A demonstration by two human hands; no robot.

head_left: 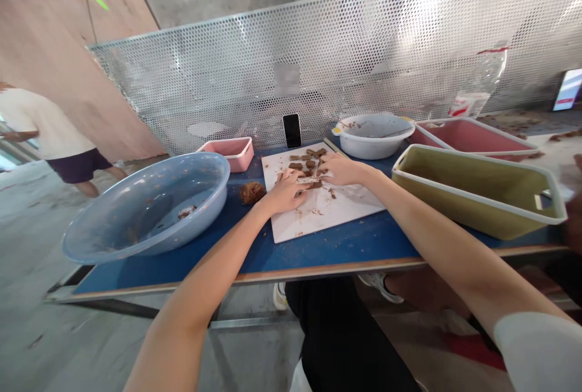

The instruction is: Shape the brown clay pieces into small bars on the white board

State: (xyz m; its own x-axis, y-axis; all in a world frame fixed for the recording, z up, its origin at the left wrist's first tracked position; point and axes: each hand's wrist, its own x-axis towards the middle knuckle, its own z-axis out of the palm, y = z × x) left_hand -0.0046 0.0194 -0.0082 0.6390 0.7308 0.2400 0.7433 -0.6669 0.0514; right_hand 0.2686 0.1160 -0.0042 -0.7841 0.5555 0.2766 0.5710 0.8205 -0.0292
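A white board [297, 225] lies on the blue table with several flat brown pieces [295, 166] grouped toward its far side and dark crumbs scattered nearer. My left hand [286, 192] rests low over the board, its bent fingers reaching a small brown piece [315, 185]. From the other side my right hand [340, 169] comes down at the same piece, fingertips curled and close to the left ones. Both hands look closed at the tips, though the exact hold is partly hidden. Just left of the board sits a rough brown clump [251, 192].
A large blue basin [200, 222] stands at the left, with a pink tub [240, 156] behind. A phone [291, 130] leans on the perforated metal screen [227, 77]. Rightward are a white basin [375, 146], a green bin [468, 204], a pink bin [486, 137] and a bottle [482, 83]. A person [50, 131] is far left.
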